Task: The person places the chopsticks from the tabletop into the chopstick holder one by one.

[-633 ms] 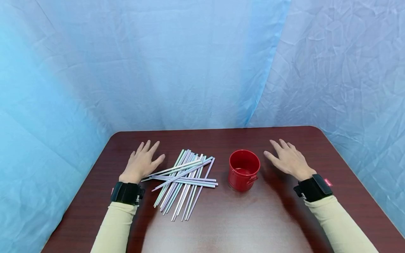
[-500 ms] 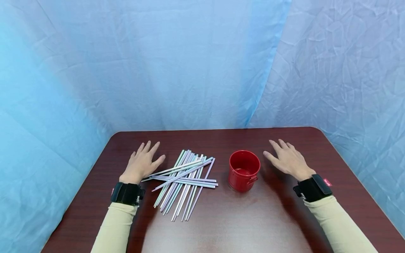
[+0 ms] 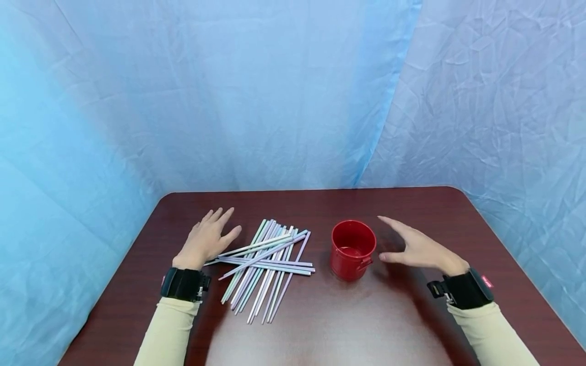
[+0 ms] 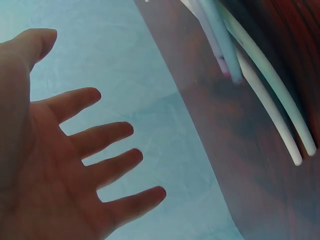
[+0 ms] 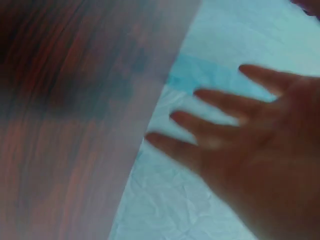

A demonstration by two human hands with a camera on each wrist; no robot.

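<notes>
On table (image 3: 320, 325), upright red cup (image 3: 352, 249), chopsticks (image 3: 265, 262) beside it

No text, label, brand, number or sign can be read in any of the views. The black wrist strap (image 3: 466, 290) on the right arm has a small pink tag (image 3: 486, 282), but it is too small to show any letters.

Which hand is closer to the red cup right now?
The right hand: raised just beside the red metal cup, while the left hand lies beyond the pastel chopsticks.
</notes>
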